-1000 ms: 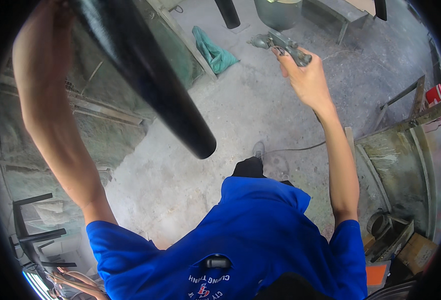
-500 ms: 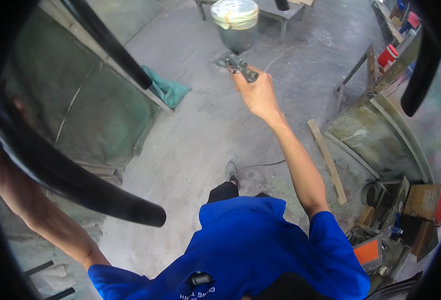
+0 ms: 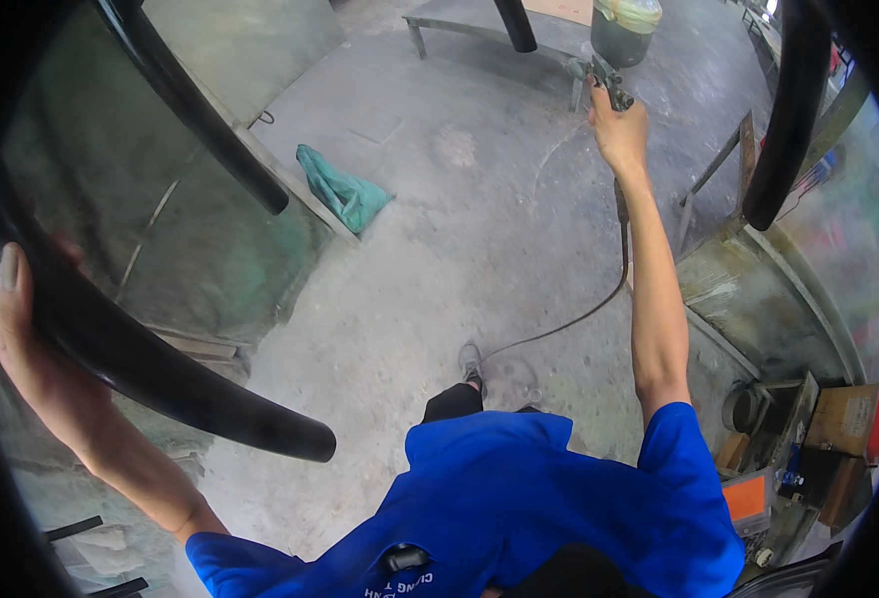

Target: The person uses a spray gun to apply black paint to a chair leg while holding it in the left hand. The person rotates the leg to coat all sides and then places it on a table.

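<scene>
My right hand (image 3: 623, 135) stretches far out at the upper right, closed round a metal spray gun (image 3: 607, 80). A grey cup (image 3: 623, 45) with a yellowish film over its top sits at the gun. Below the hand hangs a thin dark air hose (image 3: 599, 309) that curves down to the floor near my foot. At the left rim my left hand (image 3: 23, 329) grips a thick, glossy black tube (image 3: 170, 374). Its thumb lies along the near side; the other fingers are mostly hidden behind the tube.
More black tubes (image 3: 205, 110) (image 3: 783, 130) hang around me. A teal cloth (image 3: 345, 191) lies by a panel (image 3: 150, 199) on the left. A low table (image 3: 489, 38) stands ahead. To the right are a metal panel (image 3: 778, 279), a cardboard box (image 3: 843, 414) and clutter.
My right hand has swung right and farther out with the spray gun, and the hose now shows beneath it. The left thumb has come into view on the tube, which has barely shifted.
</scene>
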Available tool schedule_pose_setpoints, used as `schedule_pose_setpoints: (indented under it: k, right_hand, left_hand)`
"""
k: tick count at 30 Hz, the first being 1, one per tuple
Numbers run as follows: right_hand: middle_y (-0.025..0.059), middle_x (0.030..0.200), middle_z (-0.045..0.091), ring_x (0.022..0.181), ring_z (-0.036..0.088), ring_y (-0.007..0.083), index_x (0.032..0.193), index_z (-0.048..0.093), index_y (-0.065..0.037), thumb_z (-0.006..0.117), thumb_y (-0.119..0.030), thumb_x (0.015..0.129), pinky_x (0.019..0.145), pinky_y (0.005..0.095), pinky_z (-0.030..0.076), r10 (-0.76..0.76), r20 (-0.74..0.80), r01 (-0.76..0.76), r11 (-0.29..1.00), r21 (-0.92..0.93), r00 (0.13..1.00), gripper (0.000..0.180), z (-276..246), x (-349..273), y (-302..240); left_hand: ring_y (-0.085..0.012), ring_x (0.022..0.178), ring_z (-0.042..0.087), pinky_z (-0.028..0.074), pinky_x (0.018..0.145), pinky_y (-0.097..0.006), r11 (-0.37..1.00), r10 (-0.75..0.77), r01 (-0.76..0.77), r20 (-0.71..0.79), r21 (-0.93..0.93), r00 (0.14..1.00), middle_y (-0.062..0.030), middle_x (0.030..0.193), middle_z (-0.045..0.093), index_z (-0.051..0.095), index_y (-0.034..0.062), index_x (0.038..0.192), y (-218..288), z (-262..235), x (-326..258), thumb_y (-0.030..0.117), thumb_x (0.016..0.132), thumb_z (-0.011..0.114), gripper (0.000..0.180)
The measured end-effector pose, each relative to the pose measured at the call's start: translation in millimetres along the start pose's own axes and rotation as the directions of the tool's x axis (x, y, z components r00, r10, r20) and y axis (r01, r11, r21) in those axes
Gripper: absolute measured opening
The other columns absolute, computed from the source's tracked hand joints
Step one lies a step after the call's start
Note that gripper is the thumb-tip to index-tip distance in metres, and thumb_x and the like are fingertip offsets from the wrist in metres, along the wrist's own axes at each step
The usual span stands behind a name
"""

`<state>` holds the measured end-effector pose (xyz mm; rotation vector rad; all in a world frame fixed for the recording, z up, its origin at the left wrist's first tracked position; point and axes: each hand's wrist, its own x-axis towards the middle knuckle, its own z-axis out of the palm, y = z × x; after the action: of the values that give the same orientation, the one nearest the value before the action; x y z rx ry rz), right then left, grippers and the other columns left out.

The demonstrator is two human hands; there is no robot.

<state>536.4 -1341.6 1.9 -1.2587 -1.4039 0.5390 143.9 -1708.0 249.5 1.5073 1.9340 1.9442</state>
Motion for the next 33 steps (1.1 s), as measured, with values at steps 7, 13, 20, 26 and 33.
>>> schedule_pose_setpoints:
  k: [7,13,20,26,33]
  right_hand:
    - [0.0106,0.064,0.065,0.063,0.063,0.0197,0.080,0.070,0.003,0.065,-0.041,0.096,0.065,0.0384,0.049,0.106,0.035,-0.104,0.992,-0.068,0.994,0.046,21.1,-33.1,25.6]
    - [0.0090,0.062,0.062,0.063,0.060,0.0160,0.076,0.068,0.002,0.067,-0.038,0.095,0.063,0.0374,0.047,0.213,0.163,-0.213,0.977,-0.021,0.963,0.044,10.5,-117.1,68.7]
    - [0.0012,0.059,0.057,0.058,0.051,0.0094,0.069,0.068,-0.001,0.068,-0.033,0.096,0.055,0.0324,0.041,0.318,0.054,-0.315,0.948,-0.052,0.947,0.042,-87.8,-158.3,94.6]
    - [-0.0027,0.062,0.058,0.049,0.042,0.0039,0.083,0.071,-0.005,0.066,-0.030,0.100,0.046,0.0263,0.033,0.352,0.016,-0.352,0.930,0.106,0.936,0.031,-168.8,-160.6,33.3]
    - [-0.0017,0.064,0.059,0.043,0.039,0.0036,0.088,0.069,-0.004,0.061,-0.028,0.102,0.041,0.0241,0.027,0.226,0.052,-0.230,0.968,0.097,0.973,0.029,-184.9,-161.4,-25.8]
  left_hand:
    - [-0.0250,0.109,0.066,0.050,0.098,-0.033,0.976,0.206,-0.214,0.147,0.042,0.967,-0.0188,0.121,0.068,0.056,-0.0076,0.138,-8.1,26.7,3.2,0.028,0.103,0.050,0.050]
    - [-0.0305,0.128,0.057,0.040,0.112,-0.041,0.998,0.007,0.000,0.116,-0.066,0.993,-0.0231,0.132,0.065,0.048,-0.0074,0.144,-114.2,111.1,111.3,0.044,0.105,0.050,0.064]
    - [-0.0333,0.109,0.069,0.047,0.106,-0.045,0.955,0.052,0.079,0.424,-0.286,0.904,-0.0212,0.113,0.070,0.051,-0.0091,0.137,-153.0,167.7,136.8,0.051,0.109,0.041,0.067]
    - [-0.0356,0.105,0.071,0.051,0.103,-0.043,0.977,-0.045,0.095,0.249,-0.190,0.968,-0.0238,0.112,0.071,0.053,-0.0084,0.130,-130.4,179.9,123.9,0.049,0.109,0.043,0.062]
    - [-0.0322,0.096,0.073,0.053,0.097,-0.039,0.976,-0.066,0.083,0.091,-0.200,0.994,-0.0226,0.104,0.073,0.057,-0.0067,0.121,-102.0,163.8,89.0,0.047,0.104,0.056,0.056]
